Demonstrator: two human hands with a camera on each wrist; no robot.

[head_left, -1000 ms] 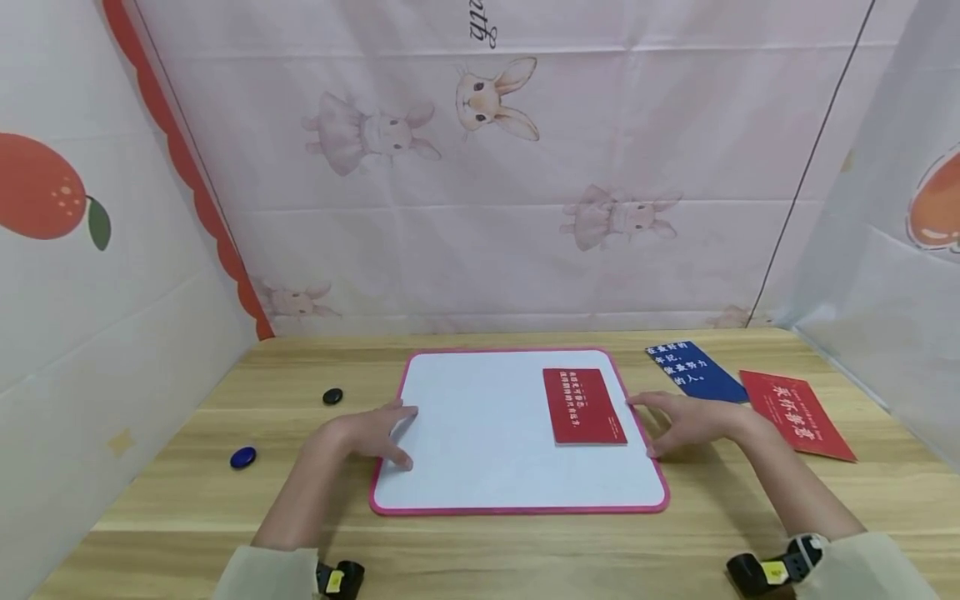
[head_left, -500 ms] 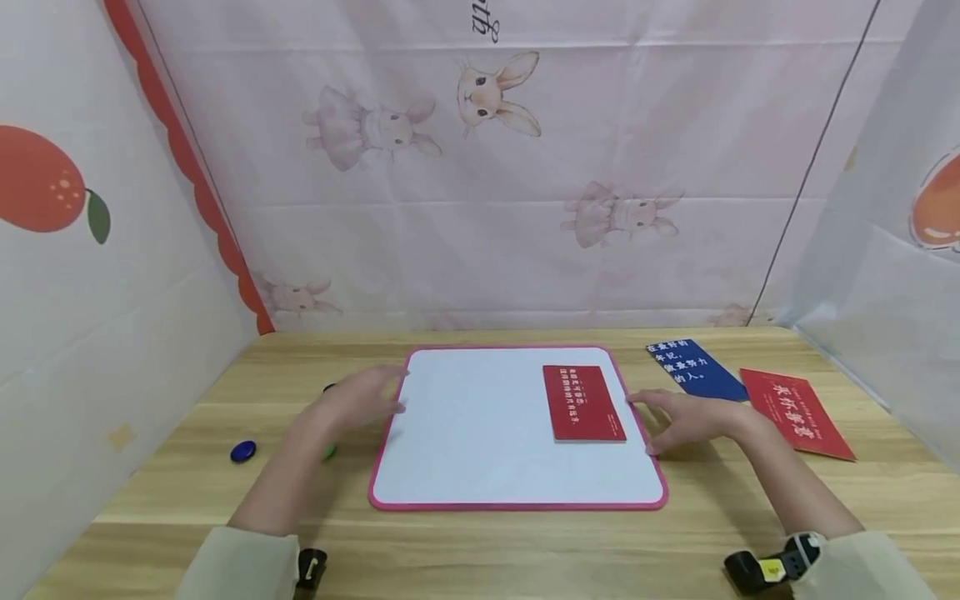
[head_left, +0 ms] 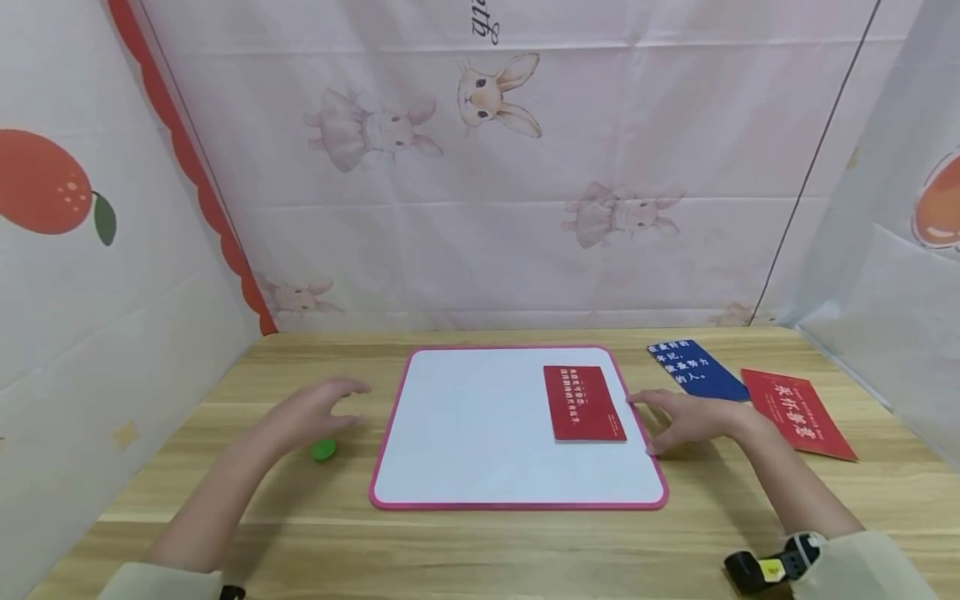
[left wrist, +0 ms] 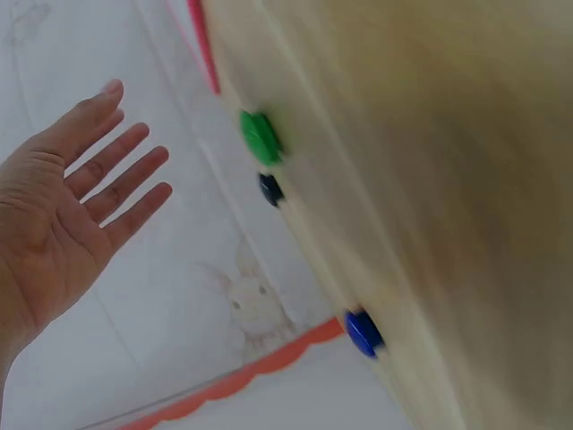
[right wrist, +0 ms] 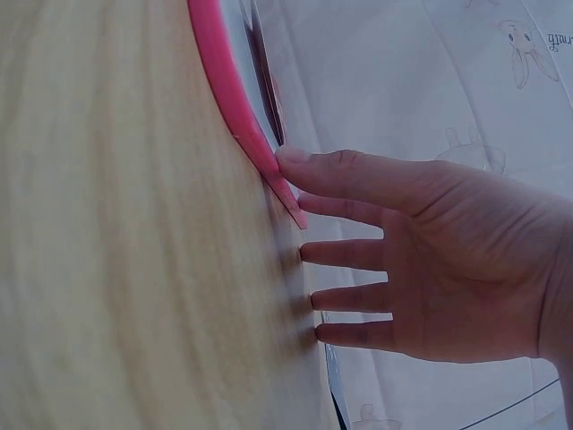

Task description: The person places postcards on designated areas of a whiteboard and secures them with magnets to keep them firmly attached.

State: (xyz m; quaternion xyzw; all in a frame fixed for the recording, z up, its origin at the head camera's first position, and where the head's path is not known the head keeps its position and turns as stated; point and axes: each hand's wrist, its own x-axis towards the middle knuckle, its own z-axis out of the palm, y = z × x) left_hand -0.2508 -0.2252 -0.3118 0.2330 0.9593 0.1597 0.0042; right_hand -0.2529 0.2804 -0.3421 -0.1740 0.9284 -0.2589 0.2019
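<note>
A whiteboard (head_left: 465, 425) with a pink rim lies flat on the wooden table, a red card (head_left: 585, 405) on its right half. My left hand (head_left: 311, 414) hovers left of the board, fingers extended and holding nothing. Beside it is a round green magnet (head_left: 324, 450); the left wrist view also shows a black magnet (left wrist: 269, 189) and a blue magnet (left wrist: 363, 332), both hidden behind the hand and arm in the head view. My right hand (head_left: 690, 417) touches the board's right edge with thumb and fingertips, its fingers fairly straight.
To the right of my right hand lie a blue card (head_left: 697, 372) and another red card (head_left: 801, 415), both with white writing. Behind the table (head_left: 510, 550) hangs a pale curtain (head_left: 510, 175) printed with rabbits, and similar sheets close off both sides.
My left hand has let go of the board's left edge and moved left, over the magnets. The green magnet has come into view. The right hand stays where it was.
</note>
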